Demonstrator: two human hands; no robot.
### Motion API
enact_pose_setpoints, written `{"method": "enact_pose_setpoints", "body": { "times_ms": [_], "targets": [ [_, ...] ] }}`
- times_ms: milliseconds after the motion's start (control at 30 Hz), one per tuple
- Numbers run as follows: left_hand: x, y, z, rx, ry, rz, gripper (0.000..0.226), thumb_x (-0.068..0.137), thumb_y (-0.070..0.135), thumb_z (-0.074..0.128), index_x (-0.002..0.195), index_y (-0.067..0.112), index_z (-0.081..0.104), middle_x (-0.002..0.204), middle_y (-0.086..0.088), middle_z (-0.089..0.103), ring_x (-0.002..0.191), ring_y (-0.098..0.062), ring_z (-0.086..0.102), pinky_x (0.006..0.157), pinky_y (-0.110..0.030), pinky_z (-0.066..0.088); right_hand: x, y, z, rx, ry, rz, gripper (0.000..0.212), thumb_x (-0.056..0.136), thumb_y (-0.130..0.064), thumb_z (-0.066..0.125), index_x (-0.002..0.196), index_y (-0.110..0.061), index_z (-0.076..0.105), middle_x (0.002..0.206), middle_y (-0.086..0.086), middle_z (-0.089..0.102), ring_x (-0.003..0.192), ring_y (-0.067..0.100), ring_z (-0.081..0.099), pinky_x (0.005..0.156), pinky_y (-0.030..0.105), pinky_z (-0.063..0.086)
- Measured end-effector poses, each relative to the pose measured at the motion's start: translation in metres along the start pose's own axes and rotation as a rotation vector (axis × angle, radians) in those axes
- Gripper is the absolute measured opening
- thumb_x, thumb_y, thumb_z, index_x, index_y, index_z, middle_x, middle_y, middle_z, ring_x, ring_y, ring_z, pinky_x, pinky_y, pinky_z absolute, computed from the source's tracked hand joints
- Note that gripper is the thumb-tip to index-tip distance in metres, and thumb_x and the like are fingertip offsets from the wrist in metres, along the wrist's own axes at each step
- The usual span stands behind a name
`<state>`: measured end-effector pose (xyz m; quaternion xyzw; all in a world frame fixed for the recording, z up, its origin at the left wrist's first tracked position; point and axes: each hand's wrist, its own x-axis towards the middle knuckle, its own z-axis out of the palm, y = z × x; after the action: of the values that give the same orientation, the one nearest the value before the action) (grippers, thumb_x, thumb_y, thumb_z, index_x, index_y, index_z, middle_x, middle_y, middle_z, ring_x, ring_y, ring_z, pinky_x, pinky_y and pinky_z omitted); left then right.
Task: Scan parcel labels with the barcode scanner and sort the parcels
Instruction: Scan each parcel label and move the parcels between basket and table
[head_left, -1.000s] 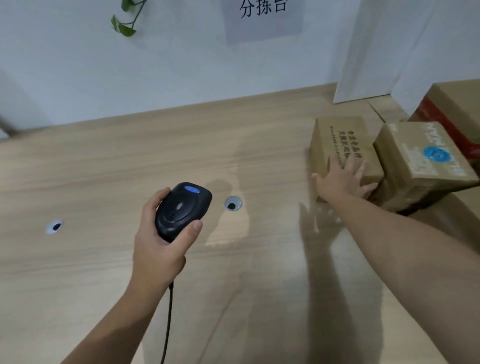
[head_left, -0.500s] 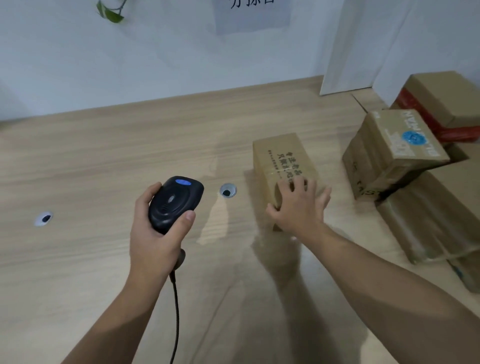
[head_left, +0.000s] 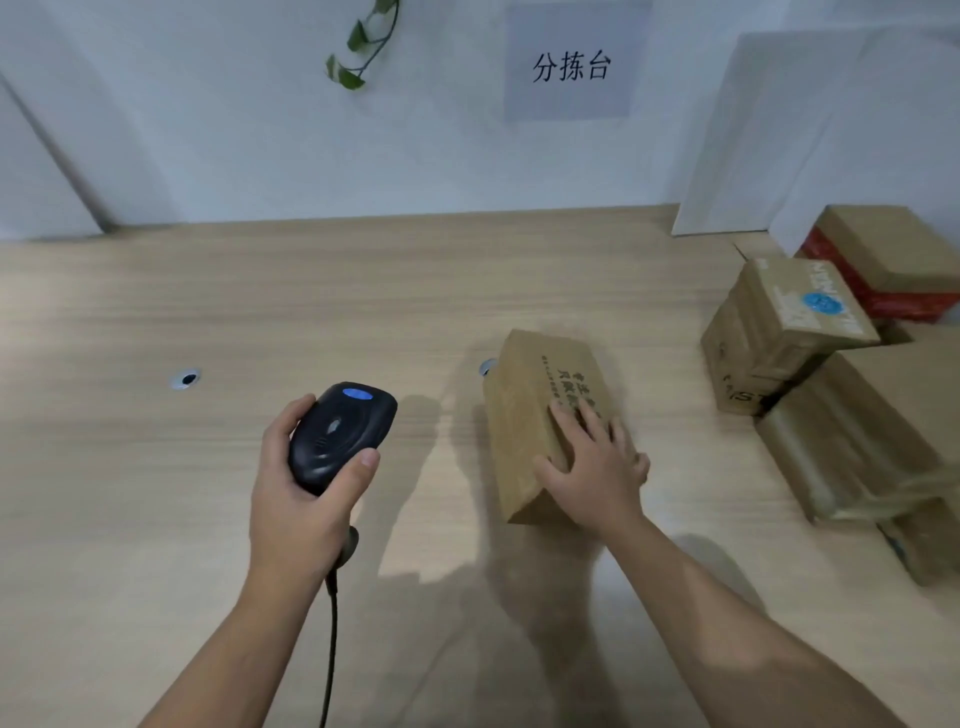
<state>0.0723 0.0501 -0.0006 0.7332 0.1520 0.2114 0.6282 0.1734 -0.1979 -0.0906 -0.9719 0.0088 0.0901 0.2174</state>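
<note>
Toward the left of the tabletop (head_left: 156, 519) a small metal-ringed hole (head_left: 185, 378) was set in the wood, and no sorted parcel showed on that side, so the task looked to be at an early stage. Nearer the middle, the left hand (head_left: 296, 499) was clenched round the black barcode scanner (head_left: 340, 434), thumb along its right flank, with its cable (head_left: 330, 649) running off the near edge. The scanner's window faced away from the camera, so where it was aimed could not be told. Just right of the middle lay the brown parcel (head_left: 530, 395), standing free of the others. The right hand (head_left: 592, 467) rested on its near end with fingers spread and fairly straight, pressing on the top rather than gripping. Printed lettering ran along that top, too blurred to read, and no barcode label could be seen; one may lie under the hand or on a hidden face. Judging by this, the scan of this parcel was not yet done, and placing it would follow. At the right edge the pile of waiting parcels (head_left: 857, 441) remained, including one with a blue sticker (head_left: 789, 322) and one with red tape (head_left: 883, 260). The pile was cut off by the picture's border, so its count was unclear.
</note>
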Motion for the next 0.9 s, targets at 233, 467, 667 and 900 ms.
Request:
{"method": "enact_pose_setpoints", "body": {
  "times_ms": [233, 467, 667, 900],
  "targets": [
    [-0.036, 0.007, -0.022, 0.002, 0.027, 0.023, 0.054, 0.090, -0.002, 0.069, 0.128, 0.029, 0.048, 0.080, 0.041, 0.062, 0.049, 0.011, 0.054, 0.042, -0.004, 0.039, -0.080, 0.029, 0.031, 0.745, -0.100, -0.050, 0.061, 0.102, -0.035, 0.053, 0.157, -0.038, 0.025, 0.157, -0.017, 0.033, 0.144, 0.003, 0.031, 0.114, 0.021, 0.026],
    [-0.041, 0.004, -0.038, -0.004, 0.035, 0.023, 0.055, 0.088, 0.000, 0.072, 0.129, 0.031, 0.049, 0.084, 0.040, 0.063, 0.052, 0.011, 0.055, 0.044, -0.004, 0.039, -0.061, 0.003, 0.016, 0.381, -0.008, -0.037, 0.062, 0.101, -0.053, 0.043, 0.157, -0.040, 0.022, 0.167, 0.001, 0.016, 0.154, 0.019, 0.009, 0.122, 0.049, 0.017],
    [-0.035, 0.009, -0.046, -0.050, 0.059, 0.065, 0.065, 0.072, 0.019, 0.081, 0.128, 0.034, 0.051, 0.090, 0.037, 0.065, 0.064, 0.011, 0.061, 0.048, -0.004, 0.043, -0.063, -0.069, 0.033, -0.204, -0.247, -0.092, 0.097, 0.081, -0.085, 0.041, 0.155, -0.048, -0.010, 0.165, 0.002, -0.026, 0.148, 0.037, -0.029, 0.105, 0.081, -0.001],
    [-0.034, 0.006, -0.061, -0.001, 0.074, 0.082, 0.064, 0.067, 0.031, 0.073, 0.127, 0.036, 0.051, 0.098, 0.039, 0.065, 0.086, 0.012, 0.063, 0.064, -0.003, 0.045, -0.057, -0.054, 0.020, -0.106, -0.183, -0.086, 0.089, 0.086, -0.061, 0.052, 0.156, -0.050, -0.002, 0.166, -0.004, -0.012, 0.153, 0.029, -0.014, 0.112, 0.070, 0.012]
  ]
}}
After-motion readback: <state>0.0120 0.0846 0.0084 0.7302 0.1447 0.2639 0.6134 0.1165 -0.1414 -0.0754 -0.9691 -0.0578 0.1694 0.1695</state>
